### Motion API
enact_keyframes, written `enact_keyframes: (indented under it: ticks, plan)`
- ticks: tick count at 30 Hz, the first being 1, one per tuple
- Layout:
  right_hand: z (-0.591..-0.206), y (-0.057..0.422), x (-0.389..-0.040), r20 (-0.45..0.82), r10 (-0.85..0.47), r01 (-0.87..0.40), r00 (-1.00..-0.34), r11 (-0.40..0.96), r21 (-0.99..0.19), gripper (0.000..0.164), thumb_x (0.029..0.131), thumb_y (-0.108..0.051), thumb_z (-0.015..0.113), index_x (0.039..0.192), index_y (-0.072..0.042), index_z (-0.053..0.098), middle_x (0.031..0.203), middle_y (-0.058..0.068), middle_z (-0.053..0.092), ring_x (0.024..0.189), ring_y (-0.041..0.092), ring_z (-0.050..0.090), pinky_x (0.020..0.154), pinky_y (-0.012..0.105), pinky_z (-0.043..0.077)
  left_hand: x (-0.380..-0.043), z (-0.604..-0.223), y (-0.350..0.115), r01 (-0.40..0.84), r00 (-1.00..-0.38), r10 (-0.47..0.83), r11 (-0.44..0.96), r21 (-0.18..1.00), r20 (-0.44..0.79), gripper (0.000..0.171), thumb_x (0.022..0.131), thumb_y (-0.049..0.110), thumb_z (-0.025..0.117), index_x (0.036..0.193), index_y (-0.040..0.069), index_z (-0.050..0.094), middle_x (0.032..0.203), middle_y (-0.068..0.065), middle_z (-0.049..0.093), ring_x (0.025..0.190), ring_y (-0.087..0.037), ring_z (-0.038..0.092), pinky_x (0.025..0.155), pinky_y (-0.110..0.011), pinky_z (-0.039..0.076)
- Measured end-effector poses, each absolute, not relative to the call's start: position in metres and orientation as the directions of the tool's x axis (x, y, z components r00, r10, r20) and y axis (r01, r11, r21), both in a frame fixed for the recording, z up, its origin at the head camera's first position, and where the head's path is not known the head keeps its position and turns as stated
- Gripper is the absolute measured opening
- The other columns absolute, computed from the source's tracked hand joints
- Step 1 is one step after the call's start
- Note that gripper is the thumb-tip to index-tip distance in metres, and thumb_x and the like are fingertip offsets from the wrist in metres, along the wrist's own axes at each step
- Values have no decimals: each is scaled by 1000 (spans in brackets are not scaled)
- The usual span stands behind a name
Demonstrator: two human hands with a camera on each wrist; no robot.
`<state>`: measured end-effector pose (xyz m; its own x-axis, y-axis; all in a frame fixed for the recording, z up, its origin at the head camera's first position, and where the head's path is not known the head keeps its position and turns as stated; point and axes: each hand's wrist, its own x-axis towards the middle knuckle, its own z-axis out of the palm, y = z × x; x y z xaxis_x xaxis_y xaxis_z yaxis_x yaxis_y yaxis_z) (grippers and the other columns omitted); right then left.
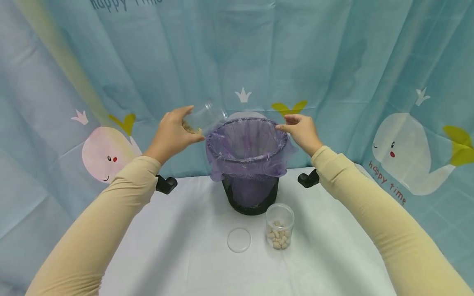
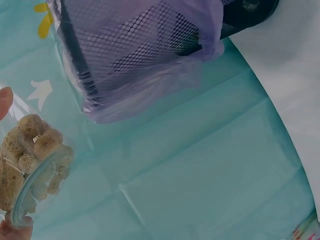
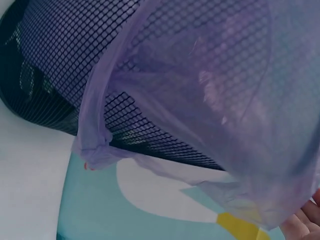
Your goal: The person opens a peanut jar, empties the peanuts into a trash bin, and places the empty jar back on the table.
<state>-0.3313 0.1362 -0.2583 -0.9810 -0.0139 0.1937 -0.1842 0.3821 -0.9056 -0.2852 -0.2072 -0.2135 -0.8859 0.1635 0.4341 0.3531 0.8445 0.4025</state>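
One clear jar [image 1: 205,119], half-full, tilted.

You can read "happy time" in red letters on the curtain [image 1: 370,61] beside the right-hand whale [image 1: 407,148]; along the curtain's top edge, dark letters repeat it, partly cropped.
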Motion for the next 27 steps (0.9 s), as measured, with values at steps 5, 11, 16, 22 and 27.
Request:
enact_keyframes:
  ticks: [5,11,16,22,27]
  plan:
    - [-264,137,-339,182,-10,-172,-983,387,-906,63,93,-23,70,147,0,46,152,19,47,142,32,44,120,45,38,-291,-207,-201,362,-886,178,843,398,428,91,77,20,86,153,11,37,149,-12,49,131,-37,43,121,-54,29]
    - [-270,137,-345,173,-3,-160,-985,383,-910,61,94,-22,69,146,0,47,151,19,48,141,33,45,119,46,39,-294,-203,-194,357,-889,179,848,392,422,85,80,19,80,153,11,38,148,-12,49,139,-38,37,120,-54,31]
    - [-273,136,-348,171,16,-153,-985,378,-913,59,94,-22,69,144,1,48,149,21,49,138,34,47,117,46,40,-297,-201,-191,361,-887,183,846,391,424,85,80,17,80,153,11,38,149,-13,48,141,-39,33,119,-54,31]
    - [-274,133,-350,148,35,-123,-988,381,-916,55,94,-22,69,140,2,53,143,20,55,133,32,52,112,44,46,-303,-205,-191,355,-892,172,838,413,418,84,82,16,79,154,11,36,149,-14,45,138,-39,36,119,-55,32]
    - [-277,129,-352,141,27,-117,-990,415,-902,53,93,-23,70,138,1,56,143,18,56,134,32,51,112,44,45,-306,-212,-191,354,-895,168,829,432,413,82,83,15,77,154,10,36,150,-15,44,125,-35,44,116,-54,37]
